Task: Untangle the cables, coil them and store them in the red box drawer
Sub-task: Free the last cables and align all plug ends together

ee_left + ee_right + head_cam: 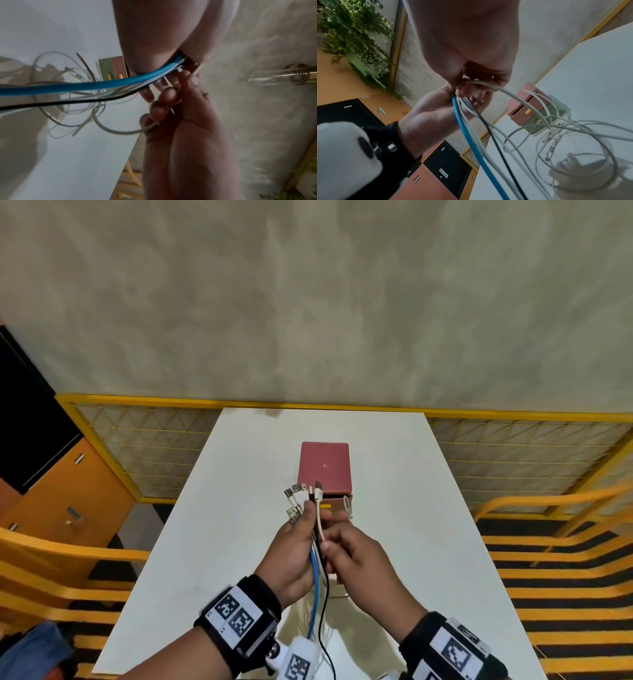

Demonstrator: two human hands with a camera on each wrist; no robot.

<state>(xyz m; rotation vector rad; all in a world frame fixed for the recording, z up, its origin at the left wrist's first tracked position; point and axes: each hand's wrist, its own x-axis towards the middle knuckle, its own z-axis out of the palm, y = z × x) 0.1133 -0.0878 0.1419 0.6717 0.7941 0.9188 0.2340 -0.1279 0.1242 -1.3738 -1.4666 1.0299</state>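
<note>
the left hand point(291, 549) is clenched around a bundle of cables point(317, 546), held up above the white table point(212, 508) with the plug ends point(301, 494) fanning out past the fingertips toward the far side. in the bundle are a blue cable point(314, 577), a black cable point(323, 587) and several white ones. the right hand point(356, 553) sits just right of the left, touching it, with thumb and fingers pinching a single cream cable point(320, 520) that rises beside the bundle; the left wrist view shows this cable point(120, 132) running through the curled right fingers point(161, 108) and looping down toward the table.

below the hands the cables hang to the near part of the table, where their loose lengths lie in a tangled heap of white loops point(573, 142), seen best in the right wrist view.

the red box point(324, 467) stands at the middle of the table, just beyond the hands. its drawers have small yellow handles point(528, 111), and one drawer point(337, 503) is pulled out toward the person, partly hidden behind the hands. a white loop of cable point(348, 505) shows at the drawer's right side; whether it lies inside cannot be told.

yellow chairs point(548, 542) stand on both sides of the table, and an orange cabinet point(68, 491) is far left.
</note>
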